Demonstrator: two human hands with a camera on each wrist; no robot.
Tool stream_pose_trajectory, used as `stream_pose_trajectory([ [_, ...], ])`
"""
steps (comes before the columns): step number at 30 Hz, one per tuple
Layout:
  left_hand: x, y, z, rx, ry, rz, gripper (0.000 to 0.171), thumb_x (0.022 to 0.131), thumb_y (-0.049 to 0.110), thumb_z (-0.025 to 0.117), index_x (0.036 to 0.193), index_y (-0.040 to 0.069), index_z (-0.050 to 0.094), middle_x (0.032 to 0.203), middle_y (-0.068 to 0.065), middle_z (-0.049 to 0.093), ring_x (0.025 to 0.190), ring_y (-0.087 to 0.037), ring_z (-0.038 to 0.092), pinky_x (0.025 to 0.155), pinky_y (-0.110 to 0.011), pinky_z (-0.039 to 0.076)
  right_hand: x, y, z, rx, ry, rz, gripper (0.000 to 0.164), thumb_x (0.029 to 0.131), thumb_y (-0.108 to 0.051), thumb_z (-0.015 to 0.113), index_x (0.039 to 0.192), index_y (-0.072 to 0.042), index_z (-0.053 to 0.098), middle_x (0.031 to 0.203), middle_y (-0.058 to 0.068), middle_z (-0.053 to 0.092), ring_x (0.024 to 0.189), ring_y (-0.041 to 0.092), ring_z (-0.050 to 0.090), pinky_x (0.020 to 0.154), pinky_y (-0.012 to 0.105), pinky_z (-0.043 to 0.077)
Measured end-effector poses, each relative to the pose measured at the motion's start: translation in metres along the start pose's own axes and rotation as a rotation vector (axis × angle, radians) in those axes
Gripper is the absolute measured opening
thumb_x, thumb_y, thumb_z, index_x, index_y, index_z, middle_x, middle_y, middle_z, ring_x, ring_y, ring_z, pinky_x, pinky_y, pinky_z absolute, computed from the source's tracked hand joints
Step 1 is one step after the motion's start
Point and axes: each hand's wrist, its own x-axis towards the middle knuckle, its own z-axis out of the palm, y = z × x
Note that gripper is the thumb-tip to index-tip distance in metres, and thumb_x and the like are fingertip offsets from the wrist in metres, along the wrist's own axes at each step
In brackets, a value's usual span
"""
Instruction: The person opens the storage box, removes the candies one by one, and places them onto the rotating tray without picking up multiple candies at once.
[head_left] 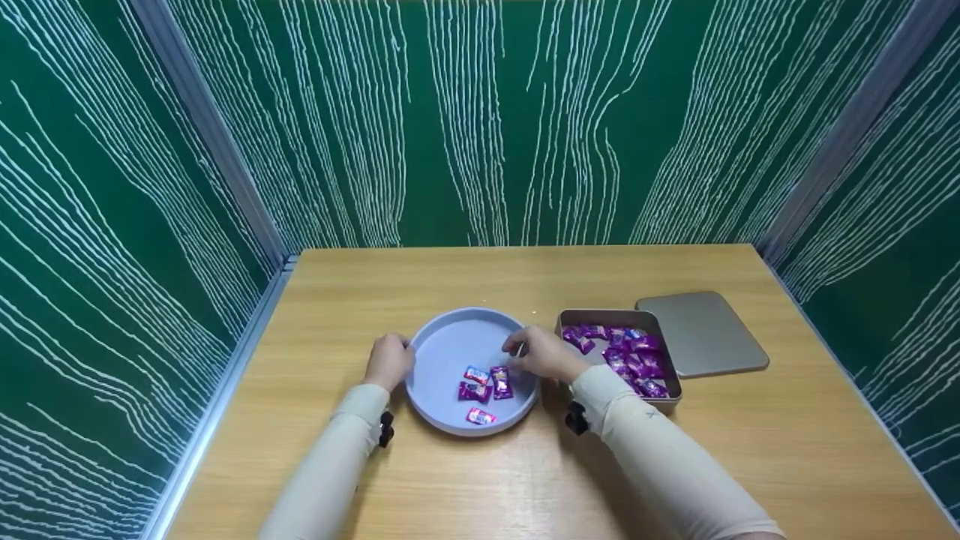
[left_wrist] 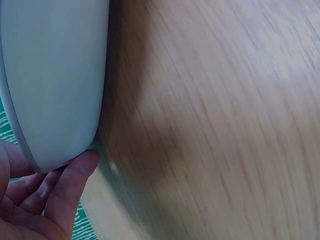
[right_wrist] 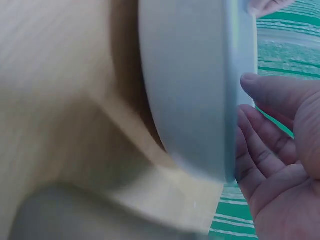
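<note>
A round light-blue tray point(head_left: 442, 352) with a raised rim sits on the table. Inside it lie a purple wrapped candy point(head_left: 501, 382), another purple one point(head_left: 475, 391), a red-and-blue one point(head_left: 476, 374) and a pink one point(head_left: 481, 416). My left hand point(head_left: 390, 360) holds the tray's left rim; in the left wrist view its fingertips point(left_wrist: 89, 161) press the outer wall from below. Over the right rim reaches my right hand point(head_left: 546, 354), its fingers inside the tray above the candies. In the right wrist view thumb point(right_wrist: 270, 90) and fingers stand apart, with nothing seen between them.
Close on the right of the tray stands a square metal tin point(head_left: 667, 405) with several purple wrapped candies point(head_left: 637, 360) in it. Its flat lid point(head_left: 705, 334) lies beside it, farther right. Green walls with white streaks enclose the wooden table point(head_left: 465, 487) behind and at both sides.
</note>
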Motion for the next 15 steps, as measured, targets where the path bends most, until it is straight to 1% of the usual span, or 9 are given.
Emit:
stream_pose_trajectory([
  [4, 0.001, -0.001, 0.000, -0.012, -0.002, 0.004, 0.023, 0.103, 0.004, 0.059, 0.095, -0.004, 0.078, 0.078, -0.009, 0.070, 0.070, -0.020, 0.064, 0.061, -0.028, 0.055, -0.003, 0.004, -0.014, 0.023, 0.029, 0.008, 0.029, 0.091, 0.000, 0.081, 0.120, 0.005, 0.078, 0.110, 0.020, 0.078, 0.097, 0.027, 0.073, 0.090, 0.042, 0.064],
  [7, 0.001, -0.002, 0.000, -0.016, -0.005, 0.001, 0.022, 0.103, 0.004, 0.059, 0.096, -0.004, 0.078, 0.078, -0.009, 0.070, 0.070, -0.019, 0.064, 0.061, -0.028, 0.055, -0.006, 0.007, -0.023, 0.024, 0.048, 0.028, 0.028, 0.093, -0.001, 0.080, 0.121, 0.003, 0.078, 0.108, 0.017, 0.079, 0.095, 0.025, 0.073, 0.083, 0.038, 0.065],
  [10, 0.001, -0.002, 0.000, -0.016, -0.011, -0.003, 0.022, 0.104, 0.004, 0.058, 0.099, -0.005, 0.078, 0.081, -0.010, 0.072, 0.072, -0.019, 0.065, 0.063, -0.028, 0.057, -0.008, 0.011, -0.033, 0.020, 0.071, 0.034, 0.027, 0.094, -0.001, 0.080, 0.120, 0.002, 0.079, 0.104, 0.013, 0.079, 0.089, 0.022, 0.071, 0.074, 0.034, 0.064],
  [12, 0.002, -0.002, 0.001, -0.021, -0.015, -0.009, 0.022, 0.104, 0.003, 0.059, 0.101, -0.005, 0.079, 0.082, -0.011, 0.073, 0.073, -0.019, 0.066, 0.064, -0.028, 0.058, -0.010, 0.014, -0.039, 0.016, 0.083, 0.031, 0.026, 0.094, -0.002, 0.080, 0.120, 0.001, 0.079, 0.102, 0.012, 0.078, 0.088, 0.022, 0.070, 0.074, 0.034, 0.063],
  [13, 0.002, -0.003, 0.001, -0.028, -0.018, -0.003, 0.022, 0.103, 0.003, 0.059, 0.100, -0.006, 0.078, 0.081, -0.011, 0.072, 0.072, -0.019, 0.066, 0.063, -0.028, 0.059, -0.011, 0.016, -0.042, 0.015, 0.091, 0.031, 0.026, 0.094, -0.002, 0.081, 0.120, 0.001, 0.079, 0.101, 0.012, 0.078, 0.088, 0.022, 0.070, 0.075, 0.034, 0.063],
  [15, 0.006, -0.006, 0.003, -0.032, -0.024, 0.008, 0.023, 0.102, 0.003, 0.058, 0.090, -0.004, 0.077, 0.076, -0.010, 0.070, 0.068, -0.020, 0.065, 0.060, -0.029, 0.057, -0.013, 0.021, -0.047, 0.011, 0.106, 0.020, 0.025, 0.094, -0.003, 0.081, 0.119, 0.001, 0.079, 0.101, 0.013, 0.078, 0.090, 0.023, 0.071, 0.078, 0.036, 0.064],
])
